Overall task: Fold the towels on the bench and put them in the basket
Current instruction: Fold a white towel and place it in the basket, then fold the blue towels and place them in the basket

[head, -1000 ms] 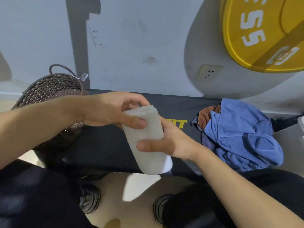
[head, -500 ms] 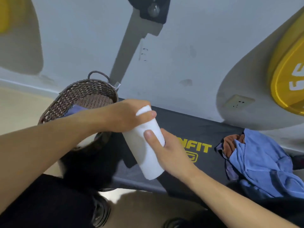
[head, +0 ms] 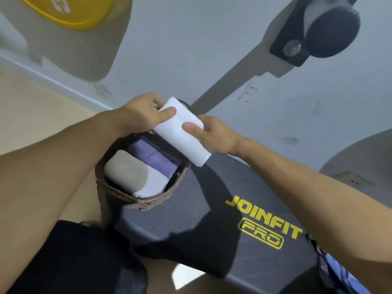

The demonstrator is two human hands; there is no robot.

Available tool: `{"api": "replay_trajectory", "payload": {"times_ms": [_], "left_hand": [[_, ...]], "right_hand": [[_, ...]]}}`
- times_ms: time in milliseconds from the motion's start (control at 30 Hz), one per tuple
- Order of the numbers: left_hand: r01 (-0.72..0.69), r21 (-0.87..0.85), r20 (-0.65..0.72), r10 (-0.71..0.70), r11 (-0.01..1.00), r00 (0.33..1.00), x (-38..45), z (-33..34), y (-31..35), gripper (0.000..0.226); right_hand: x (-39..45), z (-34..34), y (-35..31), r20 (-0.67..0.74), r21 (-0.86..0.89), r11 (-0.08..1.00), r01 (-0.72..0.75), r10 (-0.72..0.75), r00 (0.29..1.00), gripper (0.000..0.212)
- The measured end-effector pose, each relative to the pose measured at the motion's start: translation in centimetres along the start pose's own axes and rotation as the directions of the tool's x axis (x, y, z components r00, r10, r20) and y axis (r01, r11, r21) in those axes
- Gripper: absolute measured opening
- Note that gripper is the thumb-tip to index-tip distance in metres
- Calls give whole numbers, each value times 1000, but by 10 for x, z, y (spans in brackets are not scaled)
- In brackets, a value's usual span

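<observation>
A white towel folded into a thick, compact rectangle [head: 182, 132] is being held in the air by both hands, tilting diagonally above the far rim of a brown woven wicker basket [head: 148, 202]. The left hand [head: 140, 115] is gripping the towel's upper end, its thumb pressing on the top face and its fingers [head: 156, 100] curling around the far edge. The right hand [head: 214, 134] is gripping the towel's right side, thumb lying on top and the other fingers wrapping out of sight underneath. The towel's lower corner is hanging just past the basket's right rim, over the black padded surface [head: 191, 211]. Inside the basket, a folded beige towel [head: 125, 170] is lying nearest the viewer, a folded white towel [head: 156, 181] is showing just beside it, and a folded purple towel [head: 148, 152] is sitting behind them. The basket is standing at the left end of the surface, which is carrying yellow lettering reading JOINFIT PRO [head: 265, 223]. A blue crumpled cloth [head: 339, 272] is peeking in at the lower right edge. A yellow weight plate [head: 70, 13] is leaning against the grey wall [head: 191, 49] at upper left.
</observation>
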State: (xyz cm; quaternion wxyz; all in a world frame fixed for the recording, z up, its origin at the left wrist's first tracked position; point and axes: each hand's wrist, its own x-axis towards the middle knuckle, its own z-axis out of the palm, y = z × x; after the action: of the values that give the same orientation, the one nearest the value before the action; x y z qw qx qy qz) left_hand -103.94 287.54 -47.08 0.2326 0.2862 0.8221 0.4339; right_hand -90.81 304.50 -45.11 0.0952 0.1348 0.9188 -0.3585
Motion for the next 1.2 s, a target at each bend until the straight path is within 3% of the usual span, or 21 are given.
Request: {"api": "replay_trajectory", "payload": {"times_ms": [100,167,233,300,367,500,633,667,700,733,767,800,867,933,1000,1133,1200], "left_hand": [[108,196,7,-111,975,994,6,4,-23,33],[121,370,106,-171,921,980,-1,11,-35,34],[42,561,295,-247,827,923,-12,19,-44,61],[-103,666,434,-271,739,859,-21,26,-53,74],[-149,688,468,-278,710,839,-26,25,-63,78],[-113,634,466,-262,765,845,-34,14,-81,78],[-103,603,458,-238,791,856,-30,15,-86,76],[-106,606,451,-231,788,862,-28,17,-86,74],[-115,615,442,-220,780,870,-28,19,-86,72],[-126,626,430,-206,770,879,-27,21,-87,69],[-137,636,420,-192,760,887,-27,22,-87,66],[-144,641,412,-180,754,893,-28,24,-88,65],[-142,640,397,-167,755,902,-29,25,-92,63],[-136,633,384,-156,763,910,-30,25,-96,62],[-127,629,370,-152,767,916,-31,26,-98,62],[-134,683,356,-168,718,919,-34,32,-96,60],[-122,693,383,-220,710,897,-34,30,-89,62]], "right_hand": [[35,4,2,158,-40,993,-112,117,981,35],[58,9,3,246,-40,981,-192,196,949,29],[76,15,4,300,-43,966,-254,255,919,21],[93,20,6,343,-30,959,-281,274,898,19],[107,24,8,405,-17,948,-318,297,865,21],[125,33,8,560,-58,907,-417,375,739,7],[139,40,5,591,-145,862,-486,469,657,11],[142,41,1,547,-257,869,-423,492,678,11],[146,39,-2,473,-442,855,-272,479,739,16],[148,38,-7,375,-627,773,-98,410,831,21],[149,37,-13,281,-741,670,38,259,924,23],[149,37,-17,228,-775,620,122,96,969,25],[151,34,-20,250,-693,693,199,-29,968,41],[149,34,-19,398,-580,787,209,51,916,71],[147,37,-14,475,-582,780,231,96,875,92],[143,44,-3,475,-581,767,272,49,879,96],[132,38,-3,458,-536,812,231,50,887,93]]}}
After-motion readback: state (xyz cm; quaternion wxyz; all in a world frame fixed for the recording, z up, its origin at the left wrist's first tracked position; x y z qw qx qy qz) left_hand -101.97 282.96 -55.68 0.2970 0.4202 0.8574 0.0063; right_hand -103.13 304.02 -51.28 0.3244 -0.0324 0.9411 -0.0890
